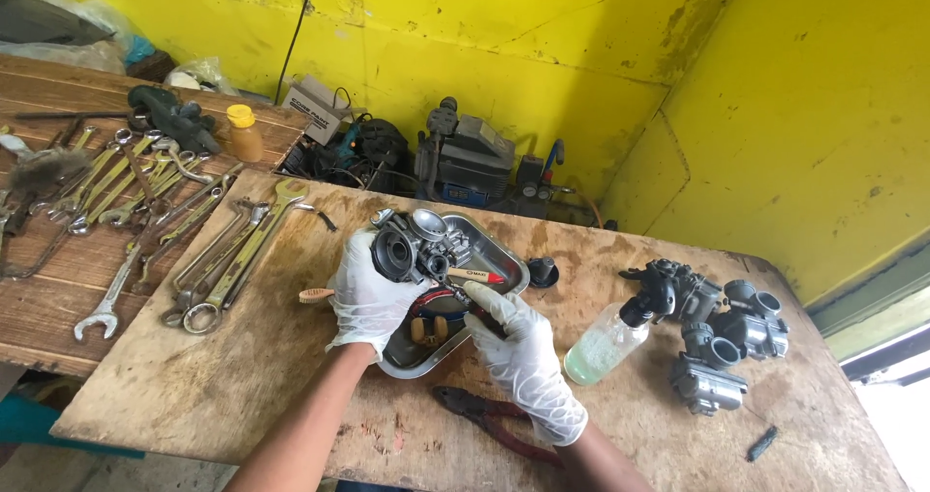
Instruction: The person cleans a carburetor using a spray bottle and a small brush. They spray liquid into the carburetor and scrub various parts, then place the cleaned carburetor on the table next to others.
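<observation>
White-gloved left hand point(366, 301) holds ribbed metal carburetor point(412, 245); right hand point(518, 347) perhaps a screwdriver point(477, 276).

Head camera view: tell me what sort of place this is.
Most likely a small engine repair workshop. Rows of wrenches lie on a worn wooden bench, the gloved left hand holds a carburetor over a metal tray, and more carburetors sit to the right.

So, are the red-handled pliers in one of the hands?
No, the red-handled pliers lie on the wooden board, below the right hand, which holds a small tool instead.
</observation>
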